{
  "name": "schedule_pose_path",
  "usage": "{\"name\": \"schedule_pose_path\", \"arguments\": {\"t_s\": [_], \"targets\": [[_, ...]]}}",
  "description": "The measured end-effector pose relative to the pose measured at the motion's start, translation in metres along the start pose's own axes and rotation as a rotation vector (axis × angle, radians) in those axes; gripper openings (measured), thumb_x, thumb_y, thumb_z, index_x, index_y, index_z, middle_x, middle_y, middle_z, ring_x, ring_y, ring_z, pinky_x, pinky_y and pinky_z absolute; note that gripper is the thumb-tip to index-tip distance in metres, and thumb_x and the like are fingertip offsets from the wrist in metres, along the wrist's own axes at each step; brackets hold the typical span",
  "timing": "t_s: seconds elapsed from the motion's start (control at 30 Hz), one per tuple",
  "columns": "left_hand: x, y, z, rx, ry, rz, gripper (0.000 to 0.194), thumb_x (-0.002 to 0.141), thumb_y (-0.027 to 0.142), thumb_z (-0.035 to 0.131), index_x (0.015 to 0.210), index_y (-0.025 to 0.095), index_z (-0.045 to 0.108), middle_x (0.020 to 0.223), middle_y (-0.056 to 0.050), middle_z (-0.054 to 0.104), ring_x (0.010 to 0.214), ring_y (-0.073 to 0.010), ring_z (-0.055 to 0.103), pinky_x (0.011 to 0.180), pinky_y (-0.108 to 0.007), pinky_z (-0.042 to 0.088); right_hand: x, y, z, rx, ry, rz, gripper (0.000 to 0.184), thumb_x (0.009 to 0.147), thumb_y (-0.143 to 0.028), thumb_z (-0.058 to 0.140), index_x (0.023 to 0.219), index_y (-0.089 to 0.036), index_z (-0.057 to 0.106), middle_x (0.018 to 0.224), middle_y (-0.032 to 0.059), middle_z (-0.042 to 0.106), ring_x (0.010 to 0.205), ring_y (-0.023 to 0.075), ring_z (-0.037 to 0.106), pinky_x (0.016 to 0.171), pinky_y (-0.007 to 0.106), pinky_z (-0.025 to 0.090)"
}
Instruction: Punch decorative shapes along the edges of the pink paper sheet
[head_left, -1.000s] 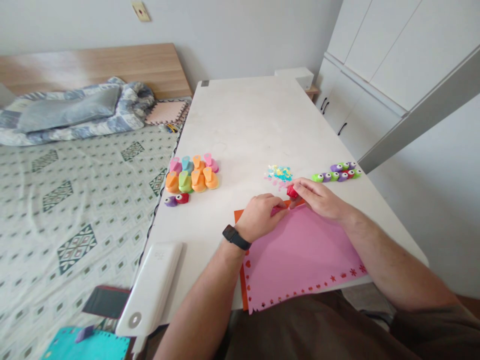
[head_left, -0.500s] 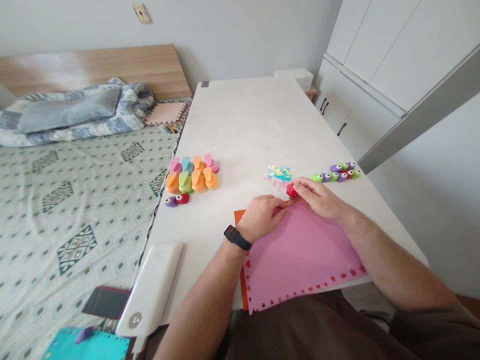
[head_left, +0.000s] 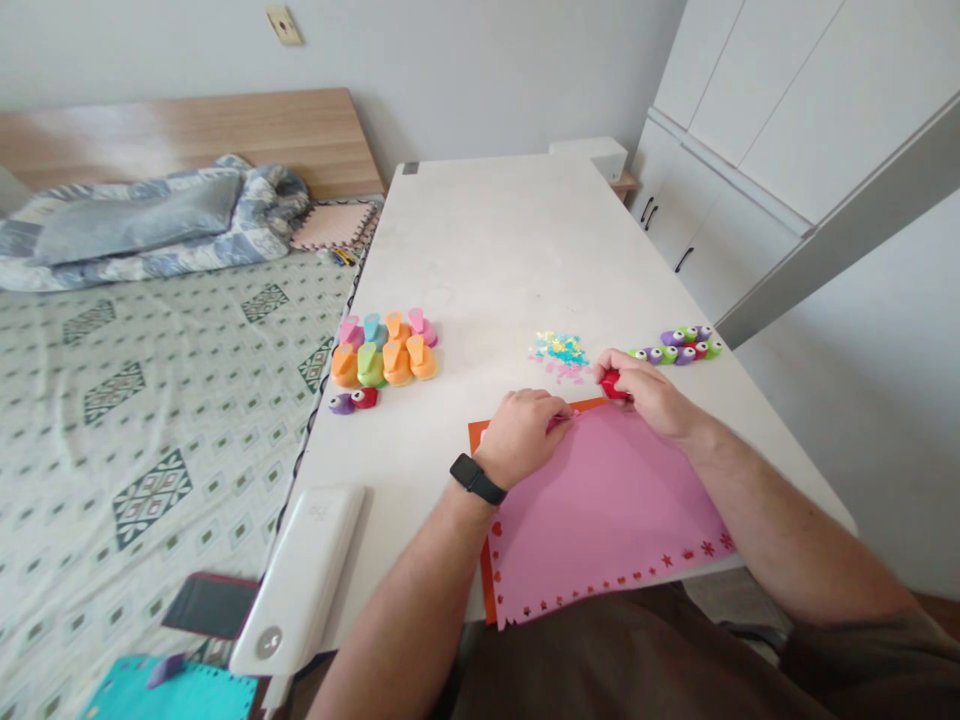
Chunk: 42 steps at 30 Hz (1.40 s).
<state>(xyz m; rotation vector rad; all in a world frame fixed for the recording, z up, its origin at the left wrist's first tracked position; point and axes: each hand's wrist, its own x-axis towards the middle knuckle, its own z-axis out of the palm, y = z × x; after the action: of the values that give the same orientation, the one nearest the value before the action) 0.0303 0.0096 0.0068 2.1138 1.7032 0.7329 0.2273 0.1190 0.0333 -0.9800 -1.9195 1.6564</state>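
A pink craft sheet point(head_left: 607, 500) with small punched shapes along its near and left edges lies over an orange sheet point(head_left: 478, 434). At the sheet's far edge, my left hand point(head_left: 521, 432), with a black watch on the wrist, is closed on the pink sheet. My right hand point(head_left: 651, 396) grips a small red craft punch point(head_left: 613, 385), just right of the left hand and apart from it. Fingers partly hide the punch. Beyond the hands lies a pile of blue, yellow and pink cut-out pieces point(head_left: 561, 350).
Small eyed punches point(head_left: 679, 350) stand in rows at the right. Larger lever punches point(head_left: 384, 352) form two rows at the left, with a purple and a red punch point(head_left: 364, 398) before them. A white device point(head_left: 304, 575) lies at the table's left edge, beside the bed.
My right hand has moved a little to the right with the red punch, away from my left hand. My left hand stays on the pink sheet's far edge.
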Motion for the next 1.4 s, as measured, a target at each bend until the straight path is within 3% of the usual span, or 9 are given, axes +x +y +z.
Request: {"name": "schedule_pose_path", "arguments": {"t_s": [0.17, 0.3, 0.4, 0.63, 1.4], "targets": [[0.0, 0.002, 0.001, 0.045, 0.004, 0.007, 0.011, 0.094, 0.023, 0.064, 0.096, 0.021, 0.075, 0.091, -0.006, 0.074, 0.09, -0.0212, 0.068, 0.087, -0.036, 0.05, -0.001, -0.003, 0.005, -0.459, 0.026, -0.143, 0.013, 0.089, -0.034, 0.064, 0.088, -0.023, 0.071, 0.08, 0.0015, 0.069, 0.073, 0.0191, 0.059, 0.07, 0.033, 0.045], [0.0, 0.004, 0.002, 0.092, 0.011, 0.009, 0.013, 0.096, 0.024, 0.061, 0.093, 0.02, 0.074, 0.089, -0.006, 0.073, 0.09, -0.0217, 0.067, 0.087, -0.038, 0.048, 0.0, -0.001, 0.008, -0.602, -0.075, -0.208, 0.013, 0.09, -0.031, 0.067, 0.092, -0.026, 0.079, 0.096, 0.0043, 0.077, 0.088, 0.0238, 0.067, 0.081, 0.037, 0.049], [0.0, 0.005, 0.002, 0.106, 0.009, 0.016, 0.016, 0.097, 0.024, 0.058, 0.093, 0.021, 0.073, 0.089, -0.006, 0.072, 0.089, -0.0214, 0.066, 0.087, -0.038, 0.047, 0.0, 0.001, 0.007, -0.63, -0.122, -0.191, 0.015, 0.09, -0.032, 0.066, 0.085, -0.026, 0.079, 0.088, 0.005, 0.077, 0.082, 0.024, 0.068, 0.078, 0.037, 0.049], [-0.001, 0.005, 0.004, 0.119, 0.007, 0.039, 0.015, 0.097, 0.025, 0.059, 0.094, 0.021, 0.074, 0.091, -0.005, 0.072, 0.088, -0.0211, 0.065, 0.087, -0.038, 0.046, -0.002, 0.0, 0.008, -0.646, -0.082, -0.126, 0.019, 0.089, -0.03, 0.065, 0.073, -0.023, 0.072, 0.078, 0.0024, 0.074, 0.072, 0.0199, 0.065, 0.068, 0.033, 0.046], [-0.001, 0.006, 0.004, 0.172, -0.011, 0.084, 0.019, 0.099, 0.023, 0.055, 0.093, 0.021, 0.073, 0.09, -0.005, 0.071, 0.088, -0.0205, 0.062, 0.087, -0.038, 0.044, 0.002, 0.003, 0.011, -0.695, -0.044, -0.012, 0.019, 0.087, -0.034, 0.065, 0.074, -0.024, 0.075, 0.075, 0.0026, 0.076, 0.07, 0.0208, 0.067, 0.064, 0.033, 0.044]]}}
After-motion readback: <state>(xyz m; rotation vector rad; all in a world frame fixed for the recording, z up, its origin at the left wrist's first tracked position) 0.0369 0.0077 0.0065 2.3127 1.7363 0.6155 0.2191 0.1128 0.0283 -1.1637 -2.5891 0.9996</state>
